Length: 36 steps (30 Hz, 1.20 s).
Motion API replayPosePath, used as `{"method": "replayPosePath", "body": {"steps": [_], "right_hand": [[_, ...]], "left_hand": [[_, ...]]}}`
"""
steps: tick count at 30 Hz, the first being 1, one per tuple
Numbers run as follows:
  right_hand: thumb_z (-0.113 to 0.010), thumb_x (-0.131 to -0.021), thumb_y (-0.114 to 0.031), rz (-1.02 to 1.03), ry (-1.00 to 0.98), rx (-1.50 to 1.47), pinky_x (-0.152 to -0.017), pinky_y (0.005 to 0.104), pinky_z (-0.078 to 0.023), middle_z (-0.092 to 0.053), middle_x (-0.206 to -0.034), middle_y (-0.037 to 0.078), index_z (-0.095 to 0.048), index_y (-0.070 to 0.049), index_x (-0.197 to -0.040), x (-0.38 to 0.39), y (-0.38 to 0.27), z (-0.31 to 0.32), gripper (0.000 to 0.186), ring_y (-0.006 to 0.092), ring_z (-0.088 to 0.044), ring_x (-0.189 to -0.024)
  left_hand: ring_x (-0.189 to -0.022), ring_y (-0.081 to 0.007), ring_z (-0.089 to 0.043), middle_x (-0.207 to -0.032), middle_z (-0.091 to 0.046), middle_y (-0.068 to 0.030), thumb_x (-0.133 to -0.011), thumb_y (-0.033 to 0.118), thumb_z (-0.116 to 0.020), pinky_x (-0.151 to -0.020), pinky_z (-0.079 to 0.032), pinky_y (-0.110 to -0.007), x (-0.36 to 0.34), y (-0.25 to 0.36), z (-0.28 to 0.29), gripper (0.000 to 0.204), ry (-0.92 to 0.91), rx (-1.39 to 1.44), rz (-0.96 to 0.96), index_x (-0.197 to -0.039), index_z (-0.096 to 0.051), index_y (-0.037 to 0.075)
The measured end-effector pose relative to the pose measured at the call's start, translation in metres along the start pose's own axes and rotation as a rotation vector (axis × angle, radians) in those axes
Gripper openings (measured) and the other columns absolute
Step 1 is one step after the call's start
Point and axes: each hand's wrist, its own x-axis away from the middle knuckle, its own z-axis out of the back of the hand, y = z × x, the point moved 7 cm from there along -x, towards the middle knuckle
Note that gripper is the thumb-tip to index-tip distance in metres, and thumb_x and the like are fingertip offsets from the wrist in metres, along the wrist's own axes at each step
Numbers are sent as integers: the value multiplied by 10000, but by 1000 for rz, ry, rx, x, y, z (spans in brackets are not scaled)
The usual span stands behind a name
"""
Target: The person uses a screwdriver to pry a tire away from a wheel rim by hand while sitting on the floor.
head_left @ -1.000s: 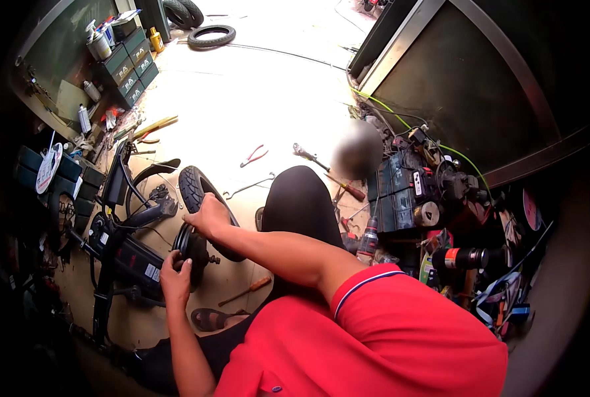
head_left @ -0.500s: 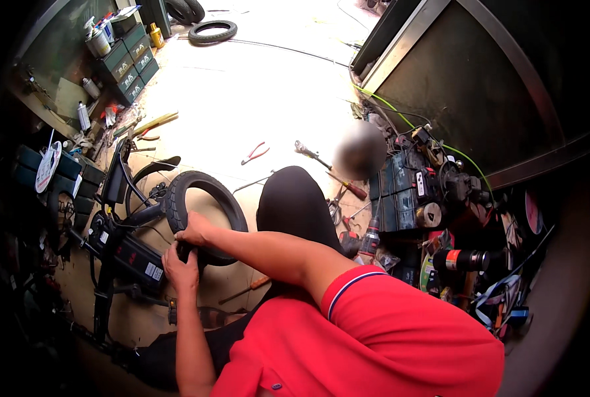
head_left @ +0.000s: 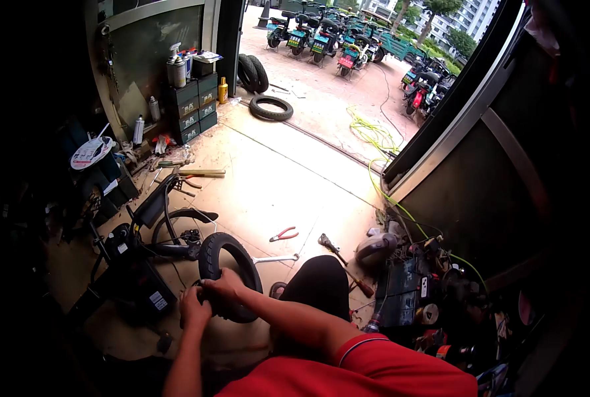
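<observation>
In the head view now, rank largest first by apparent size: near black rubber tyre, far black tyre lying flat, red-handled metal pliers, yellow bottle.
1. Near black rubber tyre
2. Far black tyre lying flat
3. Red-handled metal pliers and yellow bottle: too alike to rank.

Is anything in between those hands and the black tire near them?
Nothing visible. The right hand is at the near-left side of the tire; the left hand is close beside it, its fingertips hard to make out. The wrench and red-handled pliers lie on the floor to the tire's right, out of the way.
</observation>
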Motion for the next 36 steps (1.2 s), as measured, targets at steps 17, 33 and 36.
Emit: {"method": "replayPosePath", "body": {"steps": [17,33,36], "right_hand": [[-875,-809,-340,-122,104,-227,-653,370,-600,-750,-942,199,-691,136,-1120,25,2,51,598,243,-738,-763],[-859,-745,-332,36,316,100,-944,439,-578,-728,-1174,309,-581,125,-1339,20,-14,73,799,406,-740,-1059],[-885,-732,-332,2,284,47,-928,432,-583,-735,-1151,299,-592,118,-1320,13,-11,74,796,387,-745,-1037]], "left_hand": [[-1271,-414,-594,-1319,-641,-186,-781,192,-858,-1063,-500,-510,-4,-27,-4,568,-46,-214,160,-1283,-631,55],[-1234,-425,-623,-1298,-665,-202,-809,238,-856,-1046,-511,-514,-4,-27,-7,539,-86,-139,272,-1255,-633,34],[-1226,-429,-627,-1291,-666,-208,-805,237,-859,-1033,-515,-521,-5,-27,-9,540,-68,-143,245,-1251,-630,35]]}}
